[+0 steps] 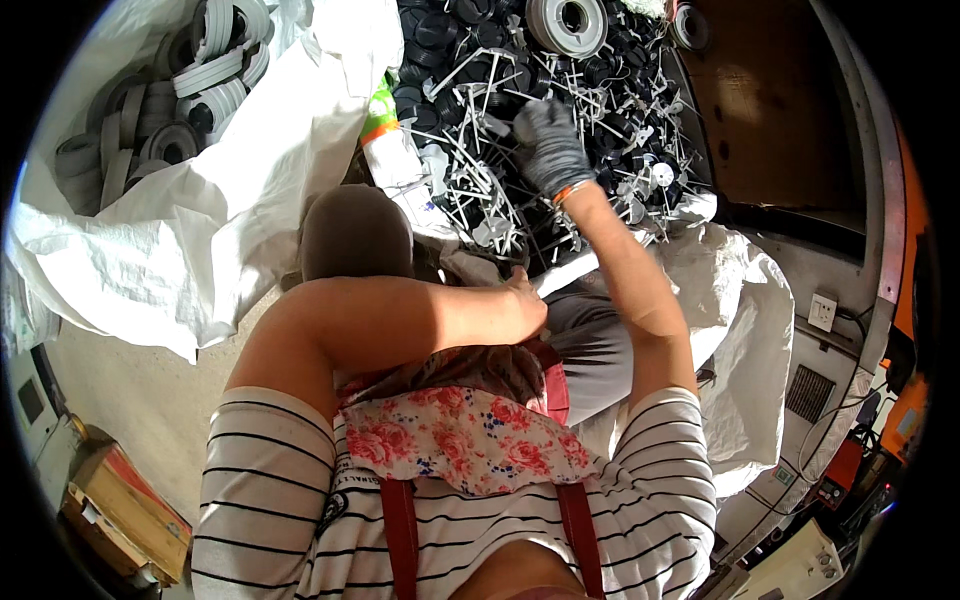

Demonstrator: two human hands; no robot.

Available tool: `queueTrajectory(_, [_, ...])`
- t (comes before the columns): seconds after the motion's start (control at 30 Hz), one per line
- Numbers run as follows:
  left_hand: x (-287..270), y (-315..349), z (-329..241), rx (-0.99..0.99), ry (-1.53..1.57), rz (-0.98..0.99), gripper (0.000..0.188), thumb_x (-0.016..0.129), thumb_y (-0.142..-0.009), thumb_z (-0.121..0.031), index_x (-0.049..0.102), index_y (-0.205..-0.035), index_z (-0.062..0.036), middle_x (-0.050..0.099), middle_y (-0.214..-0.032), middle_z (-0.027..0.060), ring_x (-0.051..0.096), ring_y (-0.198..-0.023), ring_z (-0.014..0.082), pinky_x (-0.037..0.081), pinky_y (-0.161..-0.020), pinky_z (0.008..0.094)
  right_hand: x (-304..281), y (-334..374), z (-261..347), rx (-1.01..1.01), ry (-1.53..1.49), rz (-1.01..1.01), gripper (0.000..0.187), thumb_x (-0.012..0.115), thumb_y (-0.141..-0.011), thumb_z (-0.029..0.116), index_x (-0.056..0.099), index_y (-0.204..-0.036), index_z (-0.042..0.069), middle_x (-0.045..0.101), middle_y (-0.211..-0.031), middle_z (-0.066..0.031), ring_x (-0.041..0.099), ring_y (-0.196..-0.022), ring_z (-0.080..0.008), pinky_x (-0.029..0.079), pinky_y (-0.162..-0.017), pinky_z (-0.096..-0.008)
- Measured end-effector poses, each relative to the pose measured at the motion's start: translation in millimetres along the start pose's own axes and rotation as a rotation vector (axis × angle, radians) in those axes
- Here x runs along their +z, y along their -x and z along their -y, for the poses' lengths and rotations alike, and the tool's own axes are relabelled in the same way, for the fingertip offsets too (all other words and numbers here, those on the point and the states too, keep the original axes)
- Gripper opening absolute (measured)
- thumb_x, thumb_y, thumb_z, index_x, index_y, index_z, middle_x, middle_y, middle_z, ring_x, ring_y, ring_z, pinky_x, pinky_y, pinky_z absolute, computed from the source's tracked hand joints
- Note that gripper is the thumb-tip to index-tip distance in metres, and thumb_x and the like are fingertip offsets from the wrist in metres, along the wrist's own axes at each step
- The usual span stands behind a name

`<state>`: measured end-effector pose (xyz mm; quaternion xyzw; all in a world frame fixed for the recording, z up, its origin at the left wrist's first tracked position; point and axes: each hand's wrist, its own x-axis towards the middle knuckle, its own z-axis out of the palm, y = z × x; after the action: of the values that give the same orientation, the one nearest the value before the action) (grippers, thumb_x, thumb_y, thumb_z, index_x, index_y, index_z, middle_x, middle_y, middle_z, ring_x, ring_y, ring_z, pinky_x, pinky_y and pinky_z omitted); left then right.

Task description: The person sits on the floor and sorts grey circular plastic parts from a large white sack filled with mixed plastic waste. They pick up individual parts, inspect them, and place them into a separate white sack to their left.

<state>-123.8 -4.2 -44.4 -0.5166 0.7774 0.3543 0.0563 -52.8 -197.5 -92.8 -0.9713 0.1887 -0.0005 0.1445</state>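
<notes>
My right hand (552, 145), in a grey glove with an orange cuff, reaches into a heap of black round plastic caps (432, 30) and thin white plastic sprues (490, 190). Its fingers are curled down among the pieces, and what they hold, if anything, is hidden. Across my lap lies my bare left hand (525, 303), beside the near edge of the heap and close to a fold of the white woven sack (575, 270). One digit points up there; the other fingers are mostly out of sight.
A white sack (250, 200) at left holds several grey ribbed rings (210, 105). Another grey ring (567, 25) lies on top of the heap. Brown board (775, 100) stands at far right, above a wall socket (822, 311). A cardboard box (130, 510) sits at lower left.
</notes>
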Motion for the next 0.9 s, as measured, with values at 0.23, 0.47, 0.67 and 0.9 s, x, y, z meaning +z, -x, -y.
queueTrajectory(0.23, [9.8,0.0,2.2,-0.01,-0.011,-0.041,0.032,0.06,-0.076,-0.016,0.064,-0.102,0.0041,0.065,-0.103,0.0138,0.059,-0.104,0.0232,0.03,-0.096,0.0467,14.0,43.2,90.1,0.146,0.323,0.514,0.105,0.073,-0.063,0.036,0.014,-0.146,0.013,-0.001,-0.149,-0.0277,0.011,-0.135,-0.051,0.018,-0.108,-0.0569])
queueTrajectory(0.47, [12.6,-2.1,3.4,-0.013,-0.073,-0.073,0.03,0.061,-0.076,-0.018,0.065,-0.1,-0.0021,0.065,-0.103,0.0074,0.059,-0.101,0.0187,0.03,-0.093,0.0446,36.6,18.7,48.1,0.048,0.424,0.259,0.082,0.065,-0.069,0.018,0.027,-0.142,0.012,0.007,-0.15,-0.0237,0.022,-0.131,-0.0518,0.038,-0.098,-0.0563])
queueTrajectory(0.67, [2.6,-1.3,4.8,-0.031,-0.047,-0.039,0.037,0.061,-0.077,-0.017,0.061,-0.108,0.0041,0.064,-0.107,0.0129,0.057,-0.107,0.0229,0.03,-0.097,0.0476,12.8,10.9,27.9,0.116,0.333,0.306,0.073,0.061,-0.074,0.017,0.031,-0.14,0.007,0.025,-0.143,-0.0278,0.044,-0.117,-0.0485,0.04,-0.099,-0.0454])
queueTrajectory(0.9, [-5.1,2.7,9.5,-0.018,0.017,-0.011,0.034,0.061,-0.078,-0.016,0.063,-0.105,0.0046,0.064,-0.108,0.0162,0.058,-0.105,0.0278,0.028,-0.101,0.0518,-40.4,-8.1,-32.4,0.15,-0.27,0.079,0.064,0.077,-0.057,0.039,0.062,-0.109,0.006,0.066,-0.099,-0.0151,0.063,-0.088,-0.0303,0.049,-0.079,-0.0337])
